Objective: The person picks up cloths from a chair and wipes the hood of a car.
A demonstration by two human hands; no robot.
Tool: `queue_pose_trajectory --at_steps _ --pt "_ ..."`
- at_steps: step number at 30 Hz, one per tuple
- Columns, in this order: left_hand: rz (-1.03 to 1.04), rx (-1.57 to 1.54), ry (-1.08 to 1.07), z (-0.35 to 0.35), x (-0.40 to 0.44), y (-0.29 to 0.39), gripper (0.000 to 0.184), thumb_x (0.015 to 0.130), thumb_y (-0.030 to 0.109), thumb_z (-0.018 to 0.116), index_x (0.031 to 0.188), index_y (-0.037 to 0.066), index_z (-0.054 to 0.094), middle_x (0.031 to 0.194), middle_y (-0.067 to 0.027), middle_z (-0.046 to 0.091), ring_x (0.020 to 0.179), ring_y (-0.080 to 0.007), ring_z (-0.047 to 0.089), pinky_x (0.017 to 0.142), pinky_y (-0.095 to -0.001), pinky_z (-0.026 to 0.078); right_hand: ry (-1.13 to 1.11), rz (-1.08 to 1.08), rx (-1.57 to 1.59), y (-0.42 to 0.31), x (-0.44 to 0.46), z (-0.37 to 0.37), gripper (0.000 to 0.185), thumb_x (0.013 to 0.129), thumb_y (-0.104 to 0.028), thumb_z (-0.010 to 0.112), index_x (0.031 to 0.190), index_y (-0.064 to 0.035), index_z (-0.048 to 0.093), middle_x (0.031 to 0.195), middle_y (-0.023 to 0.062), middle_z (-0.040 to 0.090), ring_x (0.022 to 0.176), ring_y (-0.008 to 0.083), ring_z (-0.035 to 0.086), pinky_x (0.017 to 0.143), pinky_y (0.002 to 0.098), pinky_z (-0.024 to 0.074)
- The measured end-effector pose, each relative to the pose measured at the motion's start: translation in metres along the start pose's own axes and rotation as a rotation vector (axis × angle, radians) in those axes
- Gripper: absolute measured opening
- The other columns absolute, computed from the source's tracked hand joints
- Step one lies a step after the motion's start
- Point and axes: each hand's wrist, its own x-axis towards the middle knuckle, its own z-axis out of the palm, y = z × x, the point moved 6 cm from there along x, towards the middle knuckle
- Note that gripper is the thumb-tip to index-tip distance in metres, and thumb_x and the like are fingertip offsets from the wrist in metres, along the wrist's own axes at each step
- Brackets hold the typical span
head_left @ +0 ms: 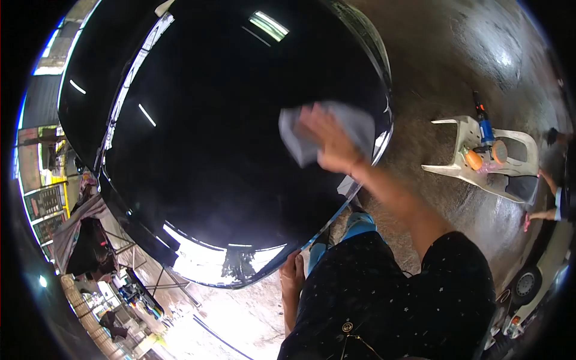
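Right hand (329, 137) is holding a grey cloth (361, 127) against a glossy black panel (228, 150).
The right fingers are lying extended over the cloth, pressing rather than pinching, and the cloth is resting near the panel's right edge, partly hidden under the palm. The left hand (292, 273) is hanging low by the near rim; whether its fingers are gripping or merely brushing that rim, I cannot tell. Wiping well here probably means keeping the palm flat and pressure even, leaving fabric between every fingertip and the gloss, and easing off where the surface is curving away. A bright light reflection (269, 26) is showing on the panel; such reflections should help reveal smears.
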Motion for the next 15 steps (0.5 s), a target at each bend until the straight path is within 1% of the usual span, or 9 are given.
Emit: queue_pose_trajectory --at_steps 1,3,5,6,8,10,11,13,15 --pt "-0.051 -0.027 0.001 -0.002 -0.004 0.000 0.027 0.104 0.021 0.055 0.117 0.003 0.071 0.083 -0.0219 0.070 0.071 -0.0343 0.069 0.066 -0.0415 0.053 0.194 0.130 0.034 0.039 0.038 -0.020 0.082 0.078 -0.003 0.063 0.156 -0.0167 0.041 0.166 0.0129 0.031 0.155 0.0351 0.024 0.128 0.0493 0.0161" --pt "-0.066 -0.013 0.031 0.002 -0.019 -0.006 0.027 0.104 0.022 0.056 0.118 0.004 0.071 0.081 -0.0212 0.070 0.069 -0.0322 0.068 0.065 -0.0407 0.052 0.357 0.246 -0.264 0.129 0.113 -0.033 0.067 0.094 -0.026 0.062 0.157 -0.0167 0.040 0.164 0.0128 0.034 0.153 0.0372 0.027 0.124 0.0526 0.0235" --pt "-0.151 -0.063 0.037 -0.001 -0.026 -0.006 0.029 0.104 0.025 0.056 0.120 0.004 0.070 0.075 -0.0195 0.068 0.065 -0.0255 0.066 0.063 -0.0385 0.051 0.529 0.319 -0.397 0.178 0.173 -0.032 0.059 0.096 -0.035 0.060 0.151 -0.0171 0.047 0.157 0.0117 0.043 0.146 0.0355 0.035 0.120 0.0535 0.0273" --pt "-0.185 -0.091 0.039 0.001 -0.030 -0.007 0.031 0.105 0.026 0.056 0.121 0.004 0.070 0.075 -0.0191 0.067 0.065 -0.0216 0.064 0.062 -0.0368 0.049 0.532 0.316 -0.384 0.157 0.180 -0.036 0.059 0.096 -0.035 0.060 0.151 -0.0171 0.047 0.157 0.0117 0.043 0.146 0.0355 0.035 0.120 0.0535 0.0273" --pt "-0.212 -0.089 0.041 0.006 -0.034 -0.014 0.030 0.105 0.025 0.055 0.121 0.003 0.070 0.077 -0.0203 0.069 0.066 -0.0265 0.067 0.063 -0.0391 0.051 0.222 0.366 -0.188 0.085 0.189 -0.040 0.065 0.092 -0.031 0.065 0.150 -0.0088 0.047 0.156 0.0160 0.044 0.145 0.0389 0.037 0.119 0.0525 0.0298" --pt "-0.152 -0.086 0.012 0.012 -0.028 -0.010 0.029 0.105 0.024 0.056 0.120 0.003 0.070 0.078 -0.0211 0.069 0.068 -0.0292 0.068 0.064 -0.0402 0.051 0.360 0.063 -0.053 0.002 0.140 -0.006 0.069 0.086 -0.025 0.067 0.150 -0.0072 0.047 0.157 0.0147 0.045 0.148 0.0371 0.035 0.124 0.0486 0.0254" --pt "-0.091 -0.084 -0.010 0.015 -0.022 -0.002 0.029 0.105 0.024 0.056 0.120 0.004 0.070 0.078 -0.0218 0.069 0.069 -0.0319 0.069 0.064 -0.0413 0.052 0.277 -0.002 0.044 -0.044 0.104 0.004 0.071 0.082 -0.024 0.070 0.147 -0.0073 0.050 0.156 0.0168 0.045 0.149 0.0354 0.034 0.125 0.0492 0.0232" --pt "-0.034 -0.063 -0.069 0.020 -0.006 0.022 0.028 0.105 0.024 0.056 0.119 0.004 0.070 0.079 -0.0229 0.069 0.071 -0.0339 0.070 0.065 -0.0422 0.052 0.020 -0.116 0.124 -0.106 0.019 0.045 0.074 0.083 -0.023 0.067 0.153 -0.0140 0.046 0.167 0.0097 0.031 0.157 0.0323 0.021 0.127 0.0501 0.0191" --pt "0.043 -0.037 -0.104 0.024 0.010 0.039 0.025 0.105 0.023 0.057 0.117 0.005 0.070 0.082 -0.0245 0.069 0.073 -0.0363 0.071 0.064 -0.0425 0.052 -0.114 -0.209 0.251 -0.121 -0.056 0.063 0.078 0.079 -0.019 0.068 0.154 -0.0219 0.046 0.168 0.0060 0.029 0.157 0.0274 0.022 0.127 0.0498 0.0183"
